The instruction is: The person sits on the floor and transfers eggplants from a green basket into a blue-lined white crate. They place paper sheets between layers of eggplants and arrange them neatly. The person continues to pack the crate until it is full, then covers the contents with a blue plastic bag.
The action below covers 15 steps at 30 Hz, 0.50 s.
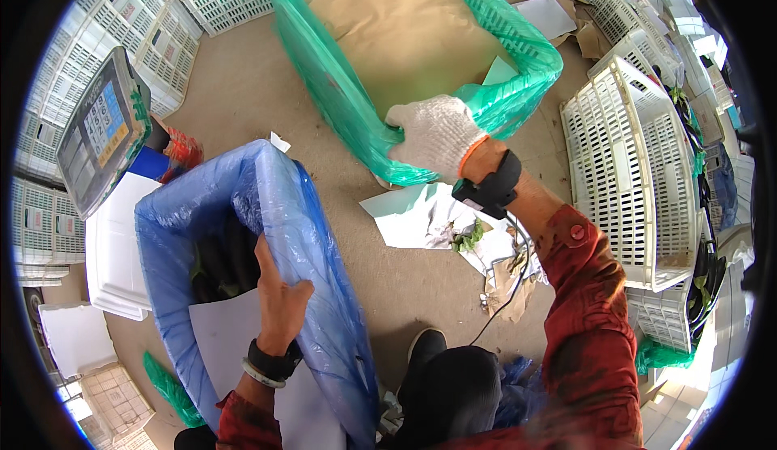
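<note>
My left hand, bare, grips the right-hand rim of a crate lined with blue plastic film. Its thumb lies over the rim; some fingers are hidden inside. Dark eggplants show in that crate beside the hand, partly covered by white paper sheets. My right hand wears a white knitted glove and closes on the near corner of a crate lined with green plastic film. Brown paper spreads over the top of this crate and hides whatever lies under it.
A scale display with keypad stands left, above a white plastic container. White slatted crates are stacked behind; more crates stand right, some with eggplants. Scrap paper litters the floor. A cable trails from my right wrist.
</note>
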Each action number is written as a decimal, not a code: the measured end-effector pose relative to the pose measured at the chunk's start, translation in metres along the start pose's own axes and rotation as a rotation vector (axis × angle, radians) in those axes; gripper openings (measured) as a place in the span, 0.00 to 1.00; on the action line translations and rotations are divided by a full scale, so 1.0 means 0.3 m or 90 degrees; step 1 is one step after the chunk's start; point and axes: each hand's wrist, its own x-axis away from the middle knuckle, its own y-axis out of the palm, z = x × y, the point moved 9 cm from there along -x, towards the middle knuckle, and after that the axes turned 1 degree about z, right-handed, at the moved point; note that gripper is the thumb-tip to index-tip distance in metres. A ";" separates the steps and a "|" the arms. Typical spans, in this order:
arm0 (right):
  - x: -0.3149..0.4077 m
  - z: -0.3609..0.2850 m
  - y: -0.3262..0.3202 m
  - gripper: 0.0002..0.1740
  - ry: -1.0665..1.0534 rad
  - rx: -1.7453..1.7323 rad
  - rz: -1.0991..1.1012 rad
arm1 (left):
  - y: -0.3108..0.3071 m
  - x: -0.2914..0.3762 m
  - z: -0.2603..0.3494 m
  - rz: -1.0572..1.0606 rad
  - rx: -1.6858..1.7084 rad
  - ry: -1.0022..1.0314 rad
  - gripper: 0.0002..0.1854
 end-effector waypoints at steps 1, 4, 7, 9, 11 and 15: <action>0.012 0.031 -0.004 0.16 -0.024 0.106 -0.049 | 0.002 0.000 -0.007 0.000 0.022 -0.010 0.45; 0.079 0.339 0.010 0.15 0.191 0.291 -0.266 | 0.004 -0.004 -0.015 0.000 0.033 -0.004 0.43; 0.079 0.440 0.019 0.16 0.170 0.340 -0.222 | 0.002 -0.013 -0.007 0.012 0.005 0.035 0.42; 0.094 0.448 0.047 0.16 0.186 0.298 -0.211 | -0.005 -0.015 -0.018 0.014 -0.011 0.017 0.43; 0.116 0.398 0.049 0.15 0.167 0.299 -0.168 | -0.018 -0.016 -0.016 0.030 -0.047 0.015 0.44; 0.241 0.300 0.019 0.12 0.153 0.258 -0.141 | -0.035 -0.024 -0.007 0.038 -0.015 0.019 0.47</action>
